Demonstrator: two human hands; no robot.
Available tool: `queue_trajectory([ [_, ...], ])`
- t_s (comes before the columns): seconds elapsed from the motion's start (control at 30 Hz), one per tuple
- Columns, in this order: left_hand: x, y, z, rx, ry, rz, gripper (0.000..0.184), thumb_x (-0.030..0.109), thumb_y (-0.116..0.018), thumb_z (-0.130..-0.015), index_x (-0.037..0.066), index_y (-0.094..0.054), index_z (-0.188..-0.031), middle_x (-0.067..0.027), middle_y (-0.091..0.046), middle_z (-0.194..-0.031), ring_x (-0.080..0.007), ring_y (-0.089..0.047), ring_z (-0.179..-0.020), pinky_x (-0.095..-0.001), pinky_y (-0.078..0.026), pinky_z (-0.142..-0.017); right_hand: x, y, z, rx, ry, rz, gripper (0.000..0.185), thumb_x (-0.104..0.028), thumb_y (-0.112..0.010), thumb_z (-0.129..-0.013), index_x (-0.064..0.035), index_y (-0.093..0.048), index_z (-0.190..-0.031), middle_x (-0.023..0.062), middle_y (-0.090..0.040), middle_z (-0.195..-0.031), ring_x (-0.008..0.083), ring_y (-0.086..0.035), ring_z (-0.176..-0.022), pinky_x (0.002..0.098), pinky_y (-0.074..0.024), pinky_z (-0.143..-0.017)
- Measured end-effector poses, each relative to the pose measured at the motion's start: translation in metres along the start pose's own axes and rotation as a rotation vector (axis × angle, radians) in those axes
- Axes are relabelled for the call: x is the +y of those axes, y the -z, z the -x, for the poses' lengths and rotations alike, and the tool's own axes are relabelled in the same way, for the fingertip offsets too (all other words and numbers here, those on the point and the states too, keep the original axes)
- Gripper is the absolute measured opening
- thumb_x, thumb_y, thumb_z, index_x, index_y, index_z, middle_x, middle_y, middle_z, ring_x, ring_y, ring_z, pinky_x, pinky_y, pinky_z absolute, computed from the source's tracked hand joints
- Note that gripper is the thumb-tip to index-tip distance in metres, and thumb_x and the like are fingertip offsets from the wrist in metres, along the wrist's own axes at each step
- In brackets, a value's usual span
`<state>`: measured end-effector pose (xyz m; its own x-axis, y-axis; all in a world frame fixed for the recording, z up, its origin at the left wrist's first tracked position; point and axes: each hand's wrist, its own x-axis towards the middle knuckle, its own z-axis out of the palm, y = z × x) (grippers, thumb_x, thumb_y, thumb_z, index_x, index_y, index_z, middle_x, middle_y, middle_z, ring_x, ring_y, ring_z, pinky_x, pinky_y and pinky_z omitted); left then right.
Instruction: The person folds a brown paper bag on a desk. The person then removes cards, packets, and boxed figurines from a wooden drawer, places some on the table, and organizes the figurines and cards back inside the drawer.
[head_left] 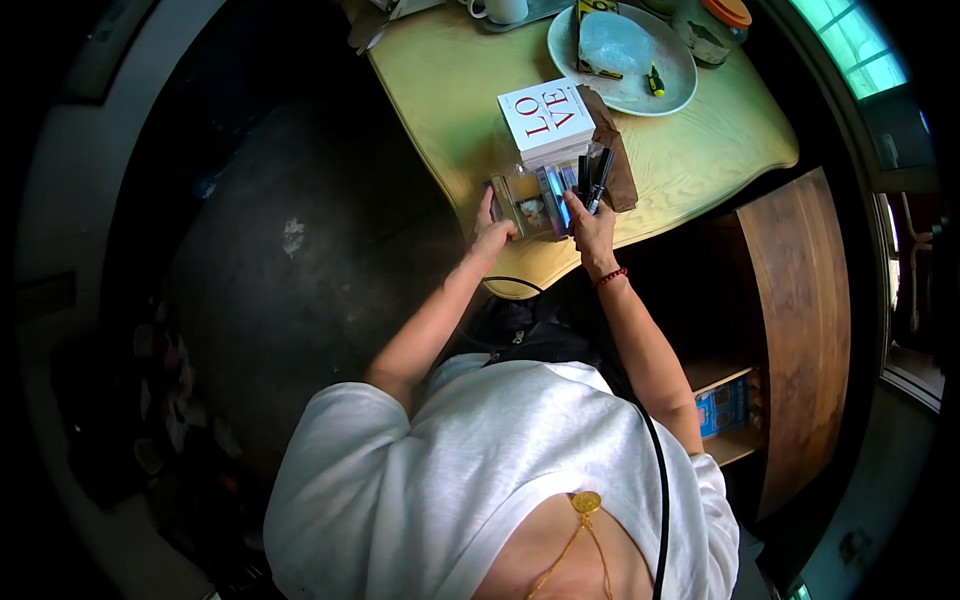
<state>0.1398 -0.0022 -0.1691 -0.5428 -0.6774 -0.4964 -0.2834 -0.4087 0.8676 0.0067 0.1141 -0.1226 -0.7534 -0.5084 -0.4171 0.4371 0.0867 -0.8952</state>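
My left fingers (486, 205) are bent around the left side of a slim tan case (507, 207), the thumb near its lower end, so the gap between them is about as narrow as the case itself. My right fingers (573, 206) are closed around a few dark pens (597, 180), which poke up out of my grip, and my thumb lies against a shiny blue-violet case (553, 197). How the rest of those fingers sit I cannot tell, as they are hidden behind what I hold.

Between my two hands, at the near edge of the yellow wooden desk (450, 105), is a small dark box (532, 214) with a pale patch on its front. Just beyond the cases is a white block (546, 118) with LOVE in red letters on top, and brown paper (613, 160) lies to the right of it, near the pens.

Farther back, a large pale plate (672, 98) carries a cloudy clear bag (617, 42) and a small yellow-and-black pen (656, 80). A white mug (503, 10) is at the far edge of my view. I have a dark red beaded bracelet (612, 276) on my right wrist.
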Motion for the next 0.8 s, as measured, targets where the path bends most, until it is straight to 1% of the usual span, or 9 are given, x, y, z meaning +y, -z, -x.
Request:
queue_trajectory([
  [0.2,-0.018,0.008,-0.01,-0.058,-0.11,-0.265,0.083,-0.002,-0.055,-0.061,0.006,-0.026,-0.138,-0.0102,-0.048,-0.116,-0.0178,-0.05,-0.098,-0.0257,-0.045,-0.077,-0.009,0.017,-0.003,0.037,0.079,-0.028,0.018,-0.014,-0.062,-0.08,0.0012,-0.057,-0.088,0.0006,-0.052,-0.061,0.0075,-0.044,-0.047,0.0212,-0.0339,-0.043],
  [0.27,-0.014,0.011,-0.008,-0.01,-0.084,-0.34,0.082,0.008,-0.06,-0.058,0.005,-0.032,-0.135,-0.0101,-0.055,-0.101,-0.0195,-0.053,-0.089,-0.0297,-0.044,-0.078,-0.023,0.026,-0.004,-0.034,-0.016,0.1,0.013,-0.006,-0.059,-0.079,0.0032,-0.053,-0.086,0.0056,-0.058,-0.069,0.01,-0.05,-0.055,0.0227,-0.0412,-0.05],
  [0.4,0.003,0.014,-0.006,-0.004,-0.056,-0.343,0.08,0.006,-0.06,-0.063,0.002,-0.025,-0.135,-0.018,-0.053,-0.107,-0.0243,-0.051,-0.102,-0.0309,-0.041,-0.086,-0.05,0.036,0.01,-0.083,-0.158,-0.425,0.02,0.0,-0.053,-0.079,0.0007,-0.047,-0.098,0.0079,-0.058,-0.078,0.0128,-0.051,-0.058,0.0242,-0.0419,-0.05],
  [0.43,0.007,0.012,-0.002,0.064,-0.15,-0.404,0.072,0.007,-0.06,-0.068,0.0,-0.028,-0.131,-0.0198,-0.048,-0.112,-0.0272,-0.048,-0.103,-0.034,-0.039,-0.089,-0.049,0.041,0.012,-0.1,-0.174,-0.425,0.02,0.001,-0.052,-0.08,-0.0006,-0.047,-0.099,0.008,-0.058,-0.078,0.0127,-0.05,-0.056,0.0237,-0.041,-0.049],
  [0.47,-0.022,0.026,-0.02,0.205,-0.544,-0.717,0.058,0.008,-0.059,-0.071,0.001,-0.036,-0.124,-0.0165,-0.045,-0.114,-0.0265,-0.047,-0.1,-0.0365,-0.039,-0.088,-0.045,0.047,0.015,-0.113,-0.192,-0.427,0.02,0.002,-0.051,-0.08,-0.002,-0.046,-0.1,0.0081,-0.058,-0.079,0.0125,-0.05,-0.055,0.0232,-0.0401,-0.047],
  [0.53,0.032,0.008,0.01,0.144,-0.742,-0.642,0.048,0.009,-0.059,-0.076,0.0,-0.041,-0.119,-0.0145,-0.045,-0.111,-0.0243,-0.048,-0.093,-0.0354,-0.041,-0.082,-0.036,0.05,0.024,-0.089,-0.073,-0.215,0.017,-0.003,-0.055,-0.081,-0.0036,-0.047,-0.096,0.0067,-0.057,-0.074,0.0104,-0.046,-0.05,0.0228,-0.0352,-0.041],
  [0.63,0.061,-0.04,0.033,-0.314,-0.483,-0.275,0.046,0.022,-0.063,-0.082,-0.003,-0.043,-0.115,-0.0138,-0.044,-0.117,-0.0183,-0.047,-0.099,-0.0275,-0.045,-0.076,-0.024,0.038,0.042,0.019,0.222,0.247,0.023,-0.006,-0.057,-0.079,0.0015,-0.05,-0.1,0.0056,-0.055,-0.07,0.015,-0.052,-0.063,0.0292,-0.0443,-0.059],
  [0.73,0.072,-0.096,0.051,-0.716,0.074,0.087,0.045,0.029,-0.063,-0.083,-0.003,-0.048,-0.112,-0.0098,-0.053,-0.105,-0.014,-0.052,-0.095,-0.0268,-0.045,-0.08,-0.022,0.031,0.066,0.136,0.5,0.543,0.023,-0.007,-0.057,-0.073,-0.0028,-0.048,-0.094,0.0235,-0.055,-0.078,0.0398,-0.056,-0.075,0.0424,-0.0462,-0.064],
  [0.8,0.07,-0.13,0.065,-0.606,0.289,0.124,0.032,0.027,-0.059,-0.085,-0.003,-0.058,-0.096,-0.012,-0.061,-0.093,-0.0172,-0.058,-0.086,-0.028,-0.046,-0.079,-0.014,0.043,0.078,0.201,0.464,0.679,0.032,-0.011,-0.057,-0.075,-0.0021,-0.046,-0.104,0.0209,-0.057,-0.086,0.0404,-0.056,-0.079,0.0441,-0.0461,-0.066],
])
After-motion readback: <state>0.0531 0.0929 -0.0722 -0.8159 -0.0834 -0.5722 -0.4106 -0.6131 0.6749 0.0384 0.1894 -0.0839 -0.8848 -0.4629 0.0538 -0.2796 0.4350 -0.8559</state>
